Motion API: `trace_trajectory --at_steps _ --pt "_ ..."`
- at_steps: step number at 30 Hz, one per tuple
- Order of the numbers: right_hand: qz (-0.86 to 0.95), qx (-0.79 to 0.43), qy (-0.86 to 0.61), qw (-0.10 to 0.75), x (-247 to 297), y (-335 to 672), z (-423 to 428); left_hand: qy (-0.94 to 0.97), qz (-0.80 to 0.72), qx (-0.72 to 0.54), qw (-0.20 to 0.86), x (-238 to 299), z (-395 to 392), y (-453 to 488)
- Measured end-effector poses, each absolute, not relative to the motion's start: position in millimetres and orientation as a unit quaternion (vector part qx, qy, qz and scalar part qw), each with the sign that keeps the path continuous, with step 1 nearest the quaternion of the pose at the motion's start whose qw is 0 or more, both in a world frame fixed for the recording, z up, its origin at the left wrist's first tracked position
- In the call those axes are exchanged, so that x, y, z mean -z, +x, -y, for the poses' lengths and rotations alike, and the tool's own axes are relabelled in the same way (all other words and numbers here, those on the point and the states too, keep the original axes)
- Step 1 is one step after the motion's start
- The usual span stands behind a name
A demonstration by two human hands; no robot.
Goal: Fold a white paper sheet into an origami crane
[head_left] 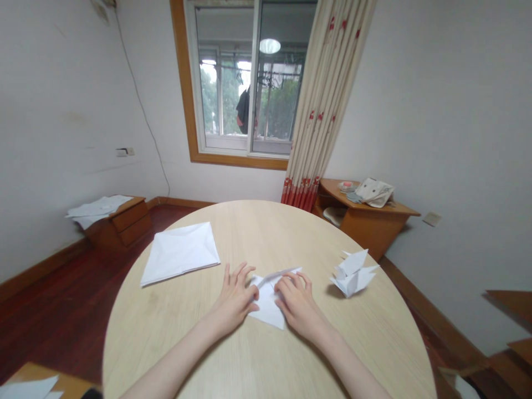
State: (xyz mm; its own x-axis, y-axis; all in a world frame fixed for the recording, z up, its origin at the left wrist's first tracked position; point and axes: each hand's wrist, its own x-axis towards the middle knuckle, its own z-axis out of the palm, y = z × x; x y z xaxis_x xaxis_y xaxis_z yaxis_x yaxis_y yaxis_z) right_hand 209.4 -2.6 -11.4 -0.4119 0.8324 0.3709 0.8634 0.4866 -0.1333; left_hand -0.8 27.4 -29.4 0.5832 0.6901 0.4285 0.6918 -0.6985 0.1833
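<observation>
A partly folded sheet of white paper point(268, 310) lies on the round table in front of me, its far edge raised in a fold. My left hand point(236, 296) is at the paper's left side, thumb and index finger closed on that edge while the other fingers stretch outward. On the right side, my right hand point(297, 299) has its fingers curled over the raised fold and its thumb against the paper. Folded white paper pieces with pointed tips point(353, 274) stand to the right of that hand.
A stack of white paper point(180, 252) lies at the left of the round wooden table point(266, 219). Beyond the table are a low cabinet with papers point(131, 221) on the left and a corner stand with a cloth bag point(374, 192) on the right.
</observation>
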Motion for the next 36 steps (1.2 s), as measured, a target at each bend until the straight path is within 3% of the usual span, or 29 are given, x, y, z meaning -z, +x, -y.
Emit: trace_trajectory --at_steps 26,36 --pt "0.853 0.02 -0.491 0.174 15 202 7 -0.883 0.377 0.271 0.072 32 -30 -4" --pt "0.838 -0.143 -0.521 0.07 -13 204 24 -0.915 0.377 0.11 -0.091 9 -1 13"
